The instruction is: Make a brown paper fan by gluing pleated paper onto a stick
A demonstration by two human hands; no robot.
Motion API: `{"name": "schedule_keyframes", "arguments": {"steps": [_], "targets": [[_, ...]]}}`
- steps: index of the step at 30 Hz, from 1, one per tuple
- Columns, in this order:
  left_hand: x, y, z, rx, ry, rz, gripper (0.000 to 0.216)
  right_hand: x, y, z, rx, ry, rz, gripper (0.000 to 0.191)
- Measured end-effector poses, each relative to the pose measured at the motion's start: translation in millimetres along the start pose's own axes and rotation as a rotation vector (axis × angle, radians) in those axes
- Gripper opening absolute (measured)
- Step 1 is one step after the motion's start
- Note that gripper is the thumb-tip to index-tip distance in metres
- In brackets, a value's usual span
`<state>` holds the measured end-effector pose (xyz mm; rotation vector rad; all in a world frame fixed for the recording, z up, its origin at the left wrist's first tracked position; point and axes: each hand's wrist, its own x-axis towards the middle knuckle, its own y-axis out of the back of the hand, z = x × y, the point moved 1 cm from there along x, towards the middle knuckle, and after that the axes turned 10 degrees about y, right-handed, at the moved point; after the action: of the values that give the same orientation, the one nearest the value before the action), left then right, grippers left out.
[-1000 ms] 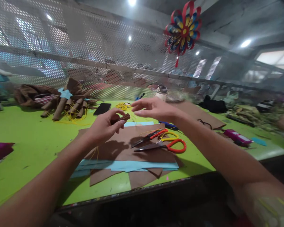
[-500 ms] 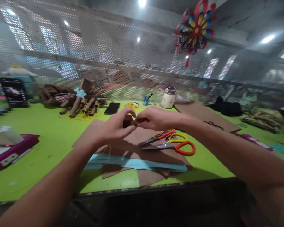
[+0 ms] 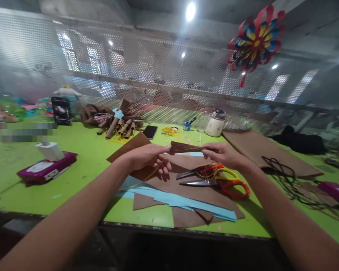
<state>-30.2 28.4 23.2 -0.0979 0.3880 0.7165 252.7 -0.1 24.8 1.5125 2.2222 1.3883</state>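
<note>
Well, folding and shaping seems the job. The folded paper (image 3: 186, 147) is up above the brown sheet (image 3: 203, 195). The right hand (image 3: 224, 152) pinches its thin end; the left hand (image 3: 147, 156), half open, thumbs the wide end. Next probably needs a tight pinch.

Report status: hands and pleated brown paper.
Right hand pinching pleated brown paper, narrow end. Left hand at wider end. Scissors lying nearby on brown sheet.
</note>
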Motion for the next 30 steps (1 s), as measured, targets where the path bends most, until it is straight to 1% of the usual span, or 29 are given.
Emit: {"name": "schedule_keyframes", "arguments": {"steps": [3, 5, 10, 14, 16, 19, 22, 25, 27, 30], "targets": [[0.8, 8.0, -3.0, 0.093, -0.03, 0.023, 0.033, -4.7, 1.2, 6.2, 0.015, -0.034, -0.004, 0.033], [1.9, 14.7, -5.3, 0.121, -0.038, 0.039, 0.029, -8.9, 3.5, 7.8, 0.022, -0.058, -0.001, 0.034], [3.7, 24.8, -8.5, 0.082, -0.043, 0.114, 0.025, -16.9, 5.6, 10.4, 0.079, -0.059, -0.021, 0.035], [0.6, 26.0, -7.1, 0.023, -0.035, 0.136, 0.023, -19.8, 7.4, 6.4, 0.013, -0.078, 0.008, 0.034], [-1.4, 25.5, -5.6, 0.032, -0.033, 0.14, 0.025, -20.6, 9.0, 2.6, -0.046, -0.086, 0.026, 0.033], [-2.8, 24.7, -3.6, 0.114, -0.062, 0.155, 0.026, -20.9, 10.3, -0.8, -0.099, -0.076, 0.052, 0.034], [-2.7, 24.5, -2.5, 0.26, -0.118, 0.196, 0.028, -20.8, 10.3, 1.7, -0.091, -0.076, 0.078, 0.036], [-4.0, 23.8, -0.5, 0.361, -0.116, 0.177, 0.03, -20.9, 10.9, 8.0, -0.059, -0.076, 0.096, 0.034], [-6.8, 23.5, 3.0, 0.349, -0.145, 0.195, 0.029, -21.4, 11.6, 11.2, -0.029, -0.083, 0.096, 0.033], [-12.7, 24.7, 9.5, 0.234, -0.213, 0.249, 0.03, -21.9, 11.9, 10.8, 0.036, -0.089, 0.072, 0.033]]}}
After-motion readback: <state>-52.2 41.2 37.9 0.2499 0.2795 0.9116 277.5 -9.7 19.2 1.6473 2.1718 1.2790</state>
